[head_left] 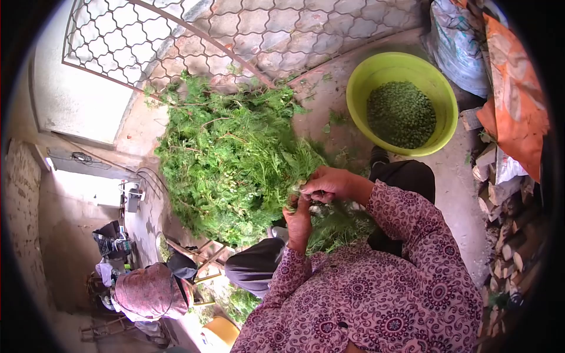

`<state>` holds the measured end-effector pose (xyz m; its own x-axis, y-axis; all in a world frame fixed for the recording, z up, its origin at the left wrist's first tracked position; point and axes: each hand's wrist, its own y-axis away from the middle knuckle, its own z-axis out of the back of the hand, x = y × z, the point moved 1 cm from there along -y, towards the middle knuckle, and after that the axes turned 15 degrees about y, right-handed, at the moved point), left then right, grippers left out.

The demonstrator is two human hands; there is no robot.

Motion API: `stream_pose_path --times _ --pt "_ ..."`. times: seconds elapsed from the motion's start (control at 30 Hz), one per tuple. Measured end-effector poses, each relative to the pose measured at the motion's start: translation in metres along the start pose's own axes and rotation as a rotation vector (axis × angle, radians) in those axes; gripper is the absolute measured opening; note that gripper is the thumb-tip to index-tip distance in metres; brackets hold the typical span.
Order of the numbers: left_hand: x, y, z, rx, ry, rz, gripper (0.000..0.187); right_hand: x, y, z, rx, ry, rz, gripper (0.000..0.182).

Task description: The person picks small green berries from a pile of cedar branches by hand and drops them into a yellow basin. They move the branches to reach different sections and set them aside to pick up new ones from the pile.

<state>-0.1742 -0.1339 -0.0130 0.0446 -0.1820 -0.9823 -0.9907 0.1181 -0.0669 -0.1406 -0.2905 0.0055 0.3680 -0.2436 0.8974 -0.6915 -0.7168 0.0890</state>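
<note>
My left hand point(298, 223) is closed around a green leafy branch point(303, 162) near the right edge of a big heap of cut greenery point(226, 159). Just above and to its right, my right hand point(332, 183) has its fingers pinched together at the same branch; whatever lies between the fingertips is too small to make out. The hands are close together in front of my body. More feathery sprigs point(338, 229) lie below them by my lap. A yellow-green tub point(356, 100) holding many small green pieces stands on the floor beyond my right hand.
Stacked firewood point(509, 253), an orange sheet point(518, 94) and a pale sack point(456, 47) line the right side. A metal lattice point(235, 29) runs behind the heap. At lower left are a person point(153, 292), a wooden chair frame point(206, 256) and a yellow container point(222, 330).
</note>
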Motion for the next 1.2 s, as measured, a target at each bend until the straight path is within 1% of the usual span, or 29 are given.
stream_pose_path --times 0.03,0.07,0.1,0.13,0.17,0.2,0.23,0.27,0.3,0.33,0.37,0.4,0.47,0.5,0.57,0.63,0.7,0.77,0.8,0.83,0.87,0.9,0.93,1.0,1.03,1.1,1.13,1.17,1.2 --pt "-0.003 -0.001 0.001 -0.027 0.004 0.001 0.015 0.003 0.002 -0.003 -0.002 -0.001 -0.001 0.022" --pt "-0.007 -0.001 0.000 -0.037 0.228 0.085 0.014 0.006 0.003 -0.006 -0.071 0.141 0.059 0.022" --pt "-0.012 -0.002 -0.001 -0.039 0.227 0.084 0.014 0.008 0.003 -0.008 -0.138 0.283 0.119 0.022" --pt "-0.017 -0.004 -0.001 -0.093 0.281 0.110 0.014 0.005 -0.001 -0.001 -0.113 0.394 0.082 0.022" --pt "-0.020 -0.006 0.000 -0.145 0.334 0.136 0.015 0.006 -0.001 0.001 -0.110 0.394 0.084 0.022" --pt "-0.020 -0.007 0.003 -0.231 0.423 0.184 0.014 0.009 0.001 0.001 -0.157 0.300 0.089 0.023" --pt "-0.017 -0.008 0.010 -0.233 0.422 0.184 0.014 0.010 0.002 0.002 -0.204 0.207 0.092 0.025" --pt "-0.011 -0.008 0.020 -0.256 0.489 0.189 0.013 0.009 0.001 0.004 -0.239 0.159 0.116 0.024" --pt "-0.010 -0.008 0.023 -0.278 0.556 0.193 0.013 0.009 0.001 0.005 -0.239 0.158 0.116 0.024" --pt "-0.008 -0.008 0.024 -0.338 0.538 0.190 0.011 0.009 0.001 0.006 -0.301 0.238 0.118 0.023" --pt "-0.007 -0.008 0.025 -0.338 0.537 0.191 0.011 0.009 0.000 0.006 -0.363 0.319 0.120 0.023" --pt "-0.007 -0.007 0.024 -0.368 0.508 0.198 0.008 0.002 -0.004 0.008 -0.365 0.317 0.120 0.023" --pt "-0.004 -0.007 0.024 -0.395 0.481 0.206 0.008 -0.014 -0.014 0.011 -0.383 0.556 0.311 0.024" --pt "-0.001 -0.007 0.026 -0.386 0.471 0.200 0.009 -0.015 -0.013 0.010 -0.385 0.558 0.311 0.024" --pt "0.006 -0.007 0.028 -0.378 0.461 0.193 0.011 -0.017 -0.013 0.006 -0.390 0.781 0.228 0.027" --pt "0.011 -0.008 0.026 -0.366 0.402 0.159 0.014 -0.036 -0.028 0.012 -0.422 0.823 0.251 0.029" --pt "0.012 -0.006 0.021 -0.374 0.388 0.173 0.014 -0.046 -0.035 0.015 -0.507 0.979 0.319 0.034" --pt "0.002 -0.004 0.008 -0.334 0.174 0.089 0.015 -0.019 -0.016 0.001 -0.496 0.941 0.297 0.035" --pt "0.001 -0.004 0.007 -0.333 0.172 0.091 0.015 -0.010 -0.010 -0.004 -0.485 0.904 0.276 0.036" --pt "0.001 -0.004 0.006 -0.364 0.255 0.126 0.013 -0.012 -0.011 -0.003 -0.487 0.901 0.276 0.036" --pt "0.001 -0.004 0.006 -0.395 0.339 0.161 0.011 -0.017 -0.014 0.000 -0.514 1.014 0.207 0.040" --pt "0.003 -0.004 0.008 -0.394 0.337 0.162 0.011 -0.022 -0.018 0.003 -0.541 1.126 0.136 0.046" --pt "0.007 -0.005 0.013 -0.357 0.333 0.144 0.010 -0.032 -0.025 0.005 -0.542 1.125 0.136 0.046" --pt "0.016 -0.006 0.020 -0.321 0.330 0.125 0.008 -0.050 -0.036 0.008 -0.598 1.110 0.154 0.028" --pt "0.019 -0.006 0.021 -0.310 0.302 0.104 0.007 -0.035 -0.027 0.001 -0.598 1.110 0.155 0.028" --pt "0.017 -0.007 0.022 -0.301 0.274 0.081 0.007 -0.006 -0.004 -0.015 -0.305 0.586 0.153 0.023" --pt "0.010 -0.009 0.019 -0.343 0.347 0.096 0.006 0.002 0.003 -0.020 -0.298 0.589 0.152 0.023" --pt "0.006 -0.011 0.018 -0.383 0.422 0.109 0.006 0.010 0.008 -0.024 -0.147 0.542 0.153 0.022" --pt "0.008 -0.013 0.026 -0.432 0.422 0.163 0.004 0.013 0.010 -0.026 0.000 0.489 0.152 0.021"
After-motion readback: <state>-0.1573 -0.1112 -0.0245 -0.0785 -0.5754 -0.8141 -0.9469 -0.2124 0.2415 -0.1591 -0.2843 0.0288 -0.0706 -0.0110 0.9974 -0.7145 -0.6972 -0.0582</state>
